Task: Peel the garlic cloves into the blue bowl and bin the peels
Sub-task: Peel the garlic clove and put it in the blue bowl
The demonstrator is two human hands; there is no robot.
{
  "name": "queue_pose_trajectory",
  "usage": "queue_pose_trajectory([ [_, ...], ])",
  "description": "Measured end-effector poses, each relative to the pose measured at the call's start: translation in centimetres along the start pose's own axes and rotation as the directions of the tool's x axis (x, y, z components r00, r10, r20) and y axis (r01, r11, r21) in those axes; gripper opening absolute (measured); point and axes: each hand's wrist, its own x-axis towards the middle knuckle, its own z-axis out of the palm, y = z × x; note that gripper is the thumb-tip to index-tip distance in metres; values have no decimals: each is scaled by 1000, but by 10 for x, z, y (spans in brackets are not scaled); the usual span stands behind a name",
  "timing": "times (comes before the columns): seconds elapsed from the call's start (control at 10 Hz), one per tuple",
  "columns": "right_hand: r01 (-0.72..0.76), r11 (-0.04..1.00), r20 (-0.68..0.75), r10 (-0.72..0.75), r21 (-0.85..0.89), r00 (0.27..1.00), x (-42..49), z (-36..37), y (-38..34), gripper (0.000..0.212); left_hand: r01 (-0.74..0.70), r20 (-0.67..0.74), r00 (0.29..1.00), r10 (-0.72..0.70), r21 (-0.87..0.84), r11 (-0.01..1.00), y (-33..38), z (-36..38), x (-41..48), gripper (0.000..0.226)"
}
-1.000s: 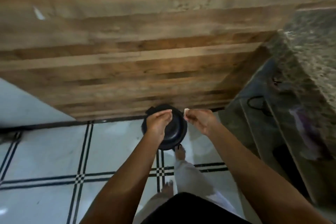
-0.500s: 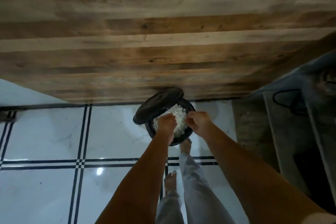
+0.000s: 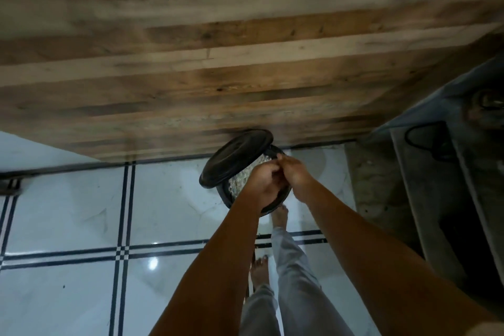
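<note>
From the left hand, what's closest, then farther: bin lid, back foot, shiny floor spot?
1. Bin lid, just left of the left hand.
2. Back foot, lower down on the floor.
3. Shiny spot, farthest, off left.

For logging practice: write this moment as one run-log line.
phase: binning peels | bin: lid up, pale scraps inside | left hand, right hand: together over bin, fingers curled | held: cannot tell

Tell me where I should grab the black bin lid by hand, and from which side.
Pinch the lid by its thin rim at the left end, coming from the left. It stands tilted open over the bin, so that edge is exposed, while the left hand and right hand crowd the opening on the right. Where the hinge sits is not clear.
</note>
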Motion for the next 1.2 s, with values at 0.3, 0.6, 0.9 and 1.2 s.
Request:
queue_pose_trajectory([
  [0.3, 306, 827, -193, -242, 471, 951, -127, -102, -7, 35, -330, 164, 941, 295, 265, 906, 7, 69, -92, 30],
  [0.6, 629, 433, -632, -159, 645, 758, -276, -292, 76, 35, -549, 648, 746, 154, 467, 693, -89, 262, -207, 26],
  [0.9, 863, 181, -882, 74, 471, 466, -393, -453, 230, 13, -589, 838, 500, -218, 514, 624, -296, 435, -295, 28],
  [1.2, 827, 337, -879, 331, 450, 343, -425, -578, 363, 6, -693, 833, 460, -306, 553, 463, -450, 515, -334, 22],
])
